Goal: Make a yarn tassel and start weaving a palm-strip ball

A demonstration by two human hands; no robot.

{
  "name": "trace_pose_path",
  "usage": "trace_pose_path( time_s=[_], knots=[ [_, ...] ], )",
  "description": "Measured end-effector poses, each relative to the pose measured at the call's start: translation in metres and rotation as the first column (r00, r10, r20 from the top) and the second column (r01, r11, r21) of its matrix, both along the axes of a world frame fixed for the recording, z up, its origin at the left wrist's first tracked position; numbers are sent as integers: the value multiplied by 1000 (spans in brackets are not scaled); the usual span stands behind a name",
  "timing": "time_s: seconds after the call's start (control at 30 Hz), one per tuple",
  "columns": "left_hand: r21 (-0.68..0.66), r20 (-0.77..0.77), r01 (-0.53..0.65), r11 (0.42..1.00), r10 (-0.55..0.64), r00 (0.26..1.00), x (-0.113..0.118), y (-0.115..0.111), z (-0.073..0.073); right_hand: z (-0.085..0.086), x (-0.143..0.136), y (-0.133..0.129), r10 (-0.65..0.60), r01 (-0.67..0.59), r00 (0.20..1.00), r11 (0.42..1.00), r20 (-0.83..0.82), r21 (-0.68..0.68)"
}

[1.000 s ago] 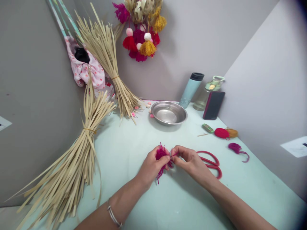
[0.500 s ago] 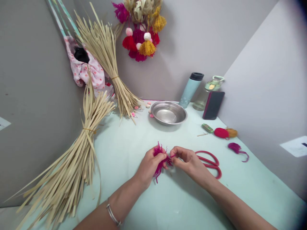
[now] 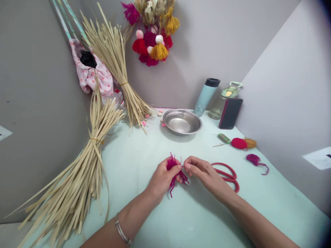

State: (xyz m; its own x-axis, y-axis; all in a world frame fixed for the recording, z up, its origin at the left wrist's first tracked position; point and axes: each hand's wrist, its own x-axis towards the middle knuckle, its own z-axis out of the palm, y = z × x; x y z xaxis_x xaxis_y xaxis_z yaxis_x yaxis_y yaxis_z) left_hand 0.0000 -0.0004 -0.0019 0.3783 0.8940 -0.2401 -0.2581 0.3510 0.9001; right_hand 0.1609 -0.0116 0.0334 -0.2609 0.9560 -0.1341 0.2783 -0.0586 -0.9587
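In the head view, my left hand [image 3: 163, 176] is closed on a magenta yarn tassel [image 3: 184, 178], whose loose ends stick out above and below the thumb. Just to the right, my right hand [image 3: 201, 170] pinches a thin strand of magenta yarn that runs from the tassel. Its fingertips are a small gap away from the left thumb. Partly under the right wrist lie scissors with red handles [image 3: 229, 177]; their blades are hidden. Both hands are held above the pale green table [image 3: 155, 224].
A steel bowl [image 3: 182, 132] stands behind the hands. Palm-strip bundles [image 3: 95, 151] fill the left side. At the right are a red yarn ball [image 3: 238, 143], magenta yarn [image 3: 252, 158], a phone [image 3: 231, 113] and a blue tumbler [image 3: 206, 97]. Finished tassels [image 3: 159, 52] hang at the back.
My right fingers have shifted slightly, drawing the strand by the tassel. More loose tassel ends show between the hands. My left hand keeps its hold.
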Motion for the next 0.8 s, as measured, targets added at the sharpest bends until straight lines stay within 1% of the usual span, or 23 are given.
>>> trace_pose_path(
  time_s=[0.07,0.13,0.23,0.3,0.4,0.5,0.6,0.67,0.8],
  knots=[
    [32,-12,20,999,-20,1000,0,0,-1,1,-1,0,47,-47,998,999,-32,-17],
    [61,-22,41,997,-40,999,1,-1,-2,0,-2,0,83,-88,991,995,-103,-44],
    [70,-33,57,996,-55,998,1,-1,-4,-2,-3,1,55,-66,985,996,-165,-63],
    [69,-43,58,996,-55,998,1,-1,-6,-2,-4,1,30,-41,986,997,-161,-66],
    [84,-66,35,996,-29,997,1,0,-9,-3,-2,2,45,-55,990,996,-136,-69],
    [98,-82,9,995,-1,997,1,0,-10,-6,-1,1,4,-4,1000,1000,-16,-20],
    [104,-75,12,994,-4,997,1,-1,-7,-8,1,1,-45,42,995,999,84,34],
    [97,-32,32,995,-29,999,1,-1,-5,-9,1,0,-29,27,996,999,79,28],
    [45,91,83,996,-87,992,0,-1,-1,-9,0,0,-10,10,1000,1000,14,-29]
  ],
)
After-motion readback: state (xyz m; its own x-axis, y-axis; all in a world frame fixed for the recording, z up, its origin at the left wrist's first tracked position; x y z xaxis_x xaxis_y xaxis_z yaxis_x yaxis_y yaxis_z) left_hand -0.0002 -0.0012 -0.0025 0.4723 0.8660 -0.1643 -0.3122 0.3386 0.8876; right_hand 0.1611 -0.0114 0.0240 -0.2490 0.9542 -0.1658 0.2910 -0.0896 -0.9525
